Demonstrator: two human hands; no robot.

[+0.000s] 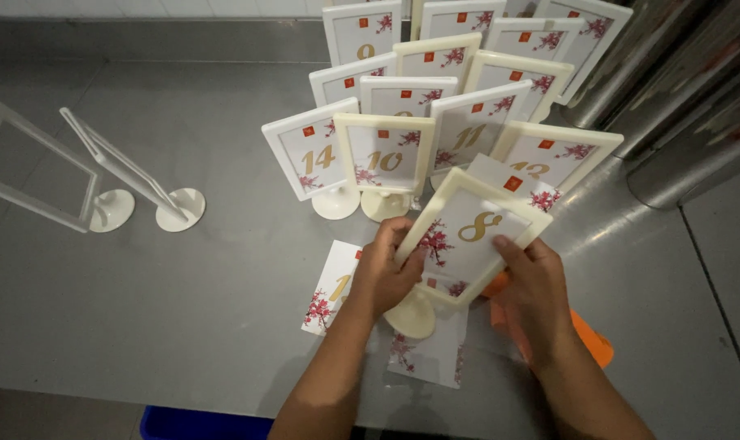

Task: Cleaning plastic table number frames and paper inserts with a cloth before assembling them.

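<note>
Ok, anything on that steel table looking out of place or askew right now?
Two empty frame stands sit apart at the left, without cards. Loose cards lie flat under the hands, one near the table's front edge. The held stand is tilted between left hand and right hand.

I see a brushed steel worktop [182,310] filling most of my view, dully reflecting soft overhead light. At twelve o'clock a pale tiled wall [142,8] runs behind it. At two o'clock stand shiny metal cylinders [680,98]. At seven o'clock, a blue bin [199,425] below.
</note>
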